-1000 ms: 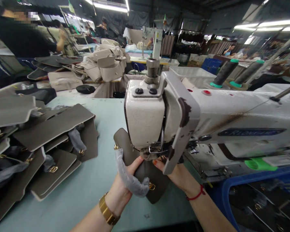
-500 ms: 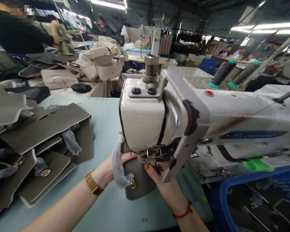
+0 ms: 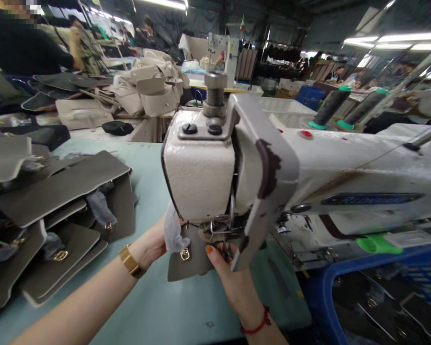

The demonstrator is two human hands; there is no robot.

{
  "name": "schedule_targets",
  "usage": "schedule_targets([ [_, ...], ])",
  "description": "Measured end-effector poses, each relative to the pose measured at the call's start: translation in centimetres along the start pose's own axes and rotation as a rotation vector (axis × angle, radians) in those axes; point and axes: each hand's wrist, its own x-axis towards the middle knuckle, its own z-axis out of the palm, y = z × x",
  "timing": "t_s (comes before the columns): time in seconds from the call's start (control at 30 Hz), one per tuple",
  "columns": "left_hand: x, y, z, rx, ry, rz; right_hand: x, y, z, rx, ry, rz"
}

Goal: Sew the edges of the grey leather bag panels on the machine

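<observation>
A grey leather bag piece lies under the head of a sewing machine. On its left part sit a gold buckle and a strap wrapped in translucent film. My left hand, with a gold band at the wrist, grips the piece's left side; its fingertips are hidden behind the wrapped strap and machine head. My right hand pinches the near right edge, thumb on top. Dark pointed metal blades, like thread snips, show at its fingers. The needle area is mostly hidden.
Similar grey bag pieces are heaped on the table's left. A blue basket with more pieces stands at the right. Dark thread cones stand behind the machine. Beige bags and a person in black are beyond.
The bag piece has turned under the machine head, its buckle shifting up and left and its lower edge now nearer level. Both hands have moved with it. The whole view has shifted slightly.
</observation>
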Motion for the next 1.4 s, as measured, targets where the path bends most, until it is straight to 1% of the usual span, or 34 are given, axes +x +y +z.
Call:
schedule_targets([
  [0.03,-0.4,-1.0,-0.9,-0.001,-0.028,-0.040,-0.2,0.1,0.1,0.027,-0.009,0.019],
  [0.1,-1.8,-3.8,-2.8,-0.063,-0.084,-0.119,-0.6,0.2,0.3,0.068,-0.034,0.043],
  [0.13,-2.8,-5.4,-3.4,-0.127,-0.092,-0.111,-0.7,0.3,0.4,0.079,-0.036,0.042],
  [0.17,-3.8,-7.1,-3.8,-0.197,-0.094,-0.050,-0.8,0.4,0.5,0.086,-0.030,0.036],
  [0.2,-4.8,-8.6,-3.8,-0.285,-0.115,0.032,-0.9,0.4,0.6,0.098,-0.020,0.028],
  [0.27,-6.4,-10.9,-2.8,-0.346,-0.160,0.117,-0.9,0.5,0.7,0.140,-0.018,0.026],
  [0.33,-6.9,-12.0,-1.1,-0.337,-0.117,0.200,-1.1,0.3,0.7,0.167,-0.046,0.032],
  [0.37,-6.8,-12.0,-0.3,-0.309,-0.060,0.208,-1.2,0.2,0.7,0.161,-0.062,0.031],
  [0.4,-6.6,-11.8,0.4,-0.269,0.011,0.185,-1.4,0.1,0.6,0.141,-0.069,0.026],
  [0.47,-6.1,-11.2,0.9,-0.132,0.169,0.067,-1.7,-0.2,0.3,0.088,-0.075,0.002],
  [0.53,-5.9,-10.6,0.6,0.065,0.311,-0.044,-2.0,-0.3,0.0,0.064,-0.101,-0.030],
  [0.57,-5.9,-10.3,0.3,0.170,0.362,-0.075,-2.2,-0.2,-0.2,0.071,-0.120,-0.035],
  [0.63,-6.1,-9.8,-0.3,0.339,0.417,-0.122,-2.3,0.1,-0.6,0.134,-0.155,0.003],
  [0.73,-6.5,-9.3,-0.5,0.450,0.427,-0.175,-2.2,0.6,-0.9,0.264,-0.161,0.114],
  [0.77,-6.6,-9.2,-0.5,0.469,0.423,-0.178,-2.0,0.7,-1.0,0.283,-0.161,0.134],
  [0.83,-6.6,-9.0,-0.5,0.517,0.387,-0.170,-1.7,0.6,-1.0,0.248,-0.161,0.142],
  [0.93,-6.7,-9.1,-0.7,0.586,0.303,-0.169,-1.4,0.0,-1.0,0.104,-0.152,0.116],
  [1.03,-6.7,-9.4,-0.9,0.555,0.284,-0.160,-1.6,-0.4,-1.0,0.016,-0.135,0.058],
  [1.13,-6.8,-9.4,-0.8,0.505,0.260,-0.152,-1.9,-0.5,-1.0,-0.030,-0.138,0.017],
  [1.23,-6.9,-9.2,-0.5,0.493,0.247,-0.138,-2.0,-0.5,-1.1,-0.066,-0.134,0.013],
  [1.4,-6.5,-9.0,-0.6,0.487,0.218,-0.081,-1.5,-0.8,-0.9,-0.040,-0.121,0.009],
])
